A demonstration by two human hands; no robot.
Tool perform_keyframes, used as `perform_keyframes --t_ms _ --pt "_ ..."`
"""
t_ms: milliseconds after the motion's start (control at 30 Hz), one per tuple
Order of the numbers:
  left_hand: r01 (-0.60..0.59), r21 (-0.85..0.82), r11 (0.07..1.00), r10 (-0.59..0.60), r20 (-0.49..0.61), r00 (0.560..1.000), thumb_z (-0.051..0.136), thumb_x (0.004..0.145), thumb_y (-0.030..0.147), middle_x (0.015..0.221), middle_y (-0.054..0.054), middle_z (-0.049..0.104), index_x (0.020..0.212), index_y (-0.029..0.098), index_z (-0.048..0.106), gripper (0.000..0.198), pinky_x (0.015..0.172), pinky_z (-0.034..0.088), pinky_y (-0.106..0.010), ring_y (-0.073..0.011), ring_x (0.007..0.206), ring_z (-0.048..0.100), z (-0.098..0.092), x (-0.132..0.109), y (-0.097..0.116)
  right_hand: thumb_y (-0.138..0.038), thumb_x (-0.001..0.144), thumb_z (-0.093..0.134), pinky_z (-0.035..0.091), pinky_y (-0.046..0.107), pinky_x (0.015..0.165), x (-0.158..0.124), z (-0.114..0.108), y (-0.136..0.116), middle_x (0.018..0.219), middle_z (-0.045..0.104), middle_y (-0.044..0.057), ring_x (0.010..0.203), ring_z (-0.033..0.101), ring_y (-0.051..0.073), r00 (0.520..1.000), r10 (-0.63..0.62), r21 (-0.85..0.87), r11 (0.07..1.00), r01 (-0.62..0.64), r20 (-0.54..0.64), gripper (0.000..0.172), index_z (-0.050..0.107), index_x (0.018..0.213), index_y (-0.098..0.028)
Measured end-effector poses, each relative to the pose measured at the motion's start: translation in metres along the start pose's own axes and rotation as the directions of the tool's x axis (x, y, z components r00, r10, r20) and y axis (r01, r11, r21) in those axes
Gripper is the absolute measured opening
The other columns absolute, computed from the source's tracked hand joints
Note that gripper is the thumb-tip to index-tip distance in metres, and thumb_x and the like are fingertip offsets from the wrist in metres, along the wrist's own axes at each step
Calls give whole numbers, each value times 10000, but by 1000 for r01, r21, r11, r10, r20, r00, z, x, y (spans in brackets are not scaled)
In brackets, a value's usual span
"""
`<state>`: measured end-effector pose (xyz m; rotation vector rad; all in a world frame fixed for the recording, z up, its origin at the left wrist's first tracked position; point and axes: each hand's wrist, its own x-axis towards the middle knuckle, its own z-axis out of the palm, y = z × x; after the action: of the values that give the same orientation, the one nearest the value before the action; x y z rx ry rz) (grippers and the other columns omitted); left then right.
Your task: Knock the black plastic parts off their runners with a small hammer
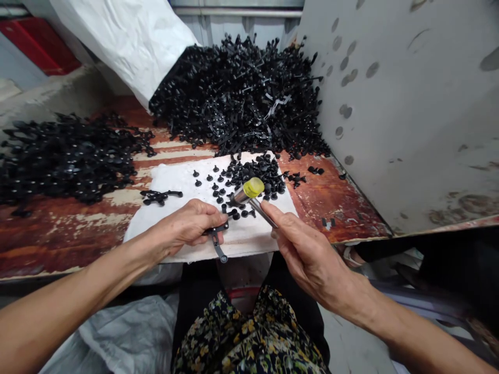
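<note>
My left hand (200,223) is closed on a black plastic bracket (218,244) with slim arms, near the front edge of a white cloth (156,228). In my right hand (300,239) is the handle of a mallet (247,191) with a metal head and a yellow face. The mallet head hangs just above and beside the bracket; whether they touch I cannot tell. Small black round-headed pegs (265,174) lie loose and heaped on the cloth behind the mallet. Several black brackets (159,196) rest together at the cloth's left side.
A large heap of black brackets (241,98) spills from a white sack (128,36) at the back. Another black pile (66,161) covers the left of the worn red-brown table (42,239). A stained grey panel (405,114) stands along the right edge.
</note>
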<state>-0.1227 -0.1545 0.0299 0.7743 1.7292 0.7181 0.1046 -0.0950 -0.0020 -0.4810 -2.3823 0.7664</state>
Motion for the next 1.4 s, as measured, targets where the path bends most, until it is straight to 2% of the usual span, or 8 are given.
perform_keyframes --t_ms 233,433,600,733,867,1167,1267,1400 --pt "-33 73 997 30 39 999 570 827 287 396 9 433 507 129 614 360 369 116 -197 -42 323 234 -3 3 0 -58 924 360 526 283 512 7 -7 1 892 611 77 572 532 143 990 -63 -317 943 100 122 571 386 1488 -148" --pt "-31 65 997 28 40 999 570 807 278 445 -37 534 490 135 600 350 362 105 -203 -40 312 246 -4 3 -2 -62 951 368 544 281 622 8 -11 -6 899 601 62 701 571 158 991 -134 -219 967 128 -13 629 253 1546 -230" --pt "-86 77 993 83 44 996 605 767 299 419 -19 495 510 136 627 306 362 115 -191 -42 322 254 -5 4 -5 -53 919 357 540 279 563 5 -8 -4 906 614 65 628 570 147 986 -59 -288 952 103 159 655 274 1542 -239" --pt "-52 96 994 47 53 997 599 767 314 444 -46 543 501 134 617 322 357 115 -197 -41 319 244 -4 5 -5 -52 936 354 569 320 660 2 -8 -4 962 634 91 721 601 175 996 -84 -219 972 85 15 685 185 1571 -246" --pt "-49 122 991 45 36 998 624 741 309 480 -54 583 532 141 609 268 354 114 -194 -42 329 248 -4 5 -7 -45 889 379 564 320 624 1 -5 -1 953 634 80 663 592 164 984 -3 -293 954 56 177 737 212 1571 -268" --pt "-92 170 981 80 72 994 624 733 403 514 -34 610 601 164 573 278 375 148 -196 -57 368 284 -8 4 -11 -153 944 381 526 329 683 9 -3 -2 957 660 92 771 624 183 994 57 -58 997 -51 93 473 460 1410 -177" --pt "-185 210 960 147 186 971 628 733 476 484 -12 574 594 164 575 346 396 183 -202 -62 392 295 -4 -1 -10 -274 944 475 469 275 647 23 0 -5 818 606 19 720 552 146 978 209 137 969 -205 -19 230 592 1117 -176" --pt "-354 256 899 247 371 895 534 817 476 483 -2 558 621 156 625 386 427 223 -218 -75 422 340 8 -5 -8 -342 862 581 376 235 571 37 13 -5 679 473 -51 621 432 102 929 355 370 854 -367 103 162 551 812 -190"
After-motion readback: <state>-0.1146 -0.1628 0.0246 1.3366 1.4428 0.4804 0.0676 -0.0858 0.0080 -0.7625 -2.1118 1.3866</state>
